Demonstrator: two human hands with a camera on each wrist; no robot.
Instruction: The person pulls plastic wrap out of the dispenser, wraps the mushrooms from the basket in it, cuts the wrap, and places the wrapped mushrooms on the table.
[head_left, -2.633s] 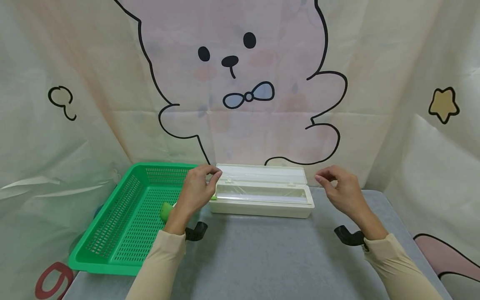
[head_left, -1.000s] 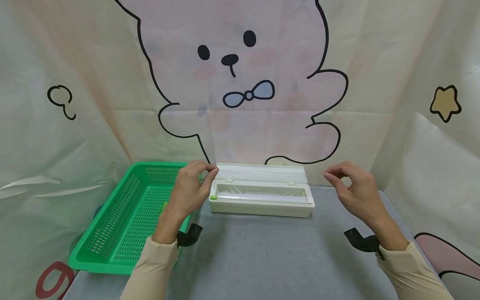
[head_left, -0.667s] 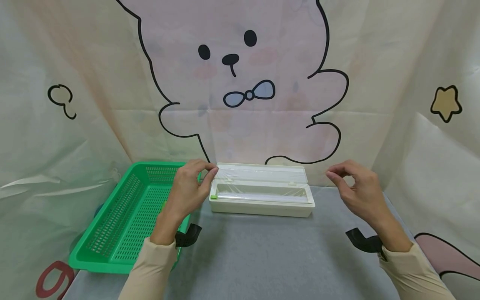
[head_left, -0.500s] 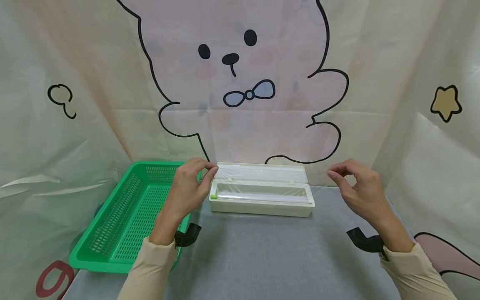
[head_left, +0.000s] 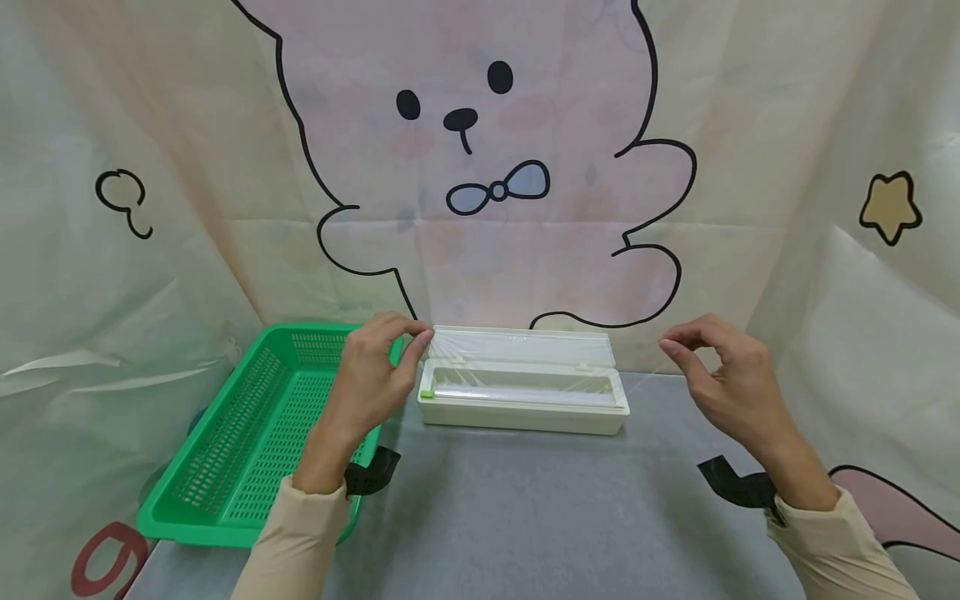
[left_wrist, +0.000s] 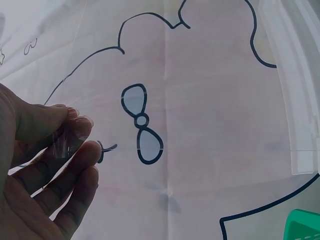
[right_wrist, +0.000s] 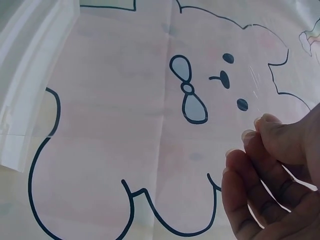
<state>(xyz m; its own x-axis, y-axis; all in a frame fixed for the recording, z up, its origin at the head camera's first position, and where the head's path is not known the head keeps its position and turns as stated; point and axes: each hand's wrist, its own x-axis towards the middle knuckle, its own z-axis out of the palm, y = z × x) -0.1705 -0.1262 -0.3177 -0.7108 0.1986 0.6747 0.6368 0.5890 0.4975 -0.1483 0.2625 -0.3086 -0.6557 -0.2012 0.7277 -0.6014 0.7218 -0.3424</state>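
Left hand (head_left: 369,383) and right hand (head_left: 729,385) pinch clear plastic film (left_wrist: 62,146) above the oblong white plastic box (head_left: 517,418) at twelve o'clock; level, even tension should limit creasing.

Grey tbl (head_left: 540,508); green bskt (head_left: 202,535) at L; open white box (head_left: 525,417) near far edge.

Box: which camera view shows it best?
The head view: the box sits wholly in frame, its lid open. The left wrist view shows only part of it along the right edge; the right wrist view, only part along the left.
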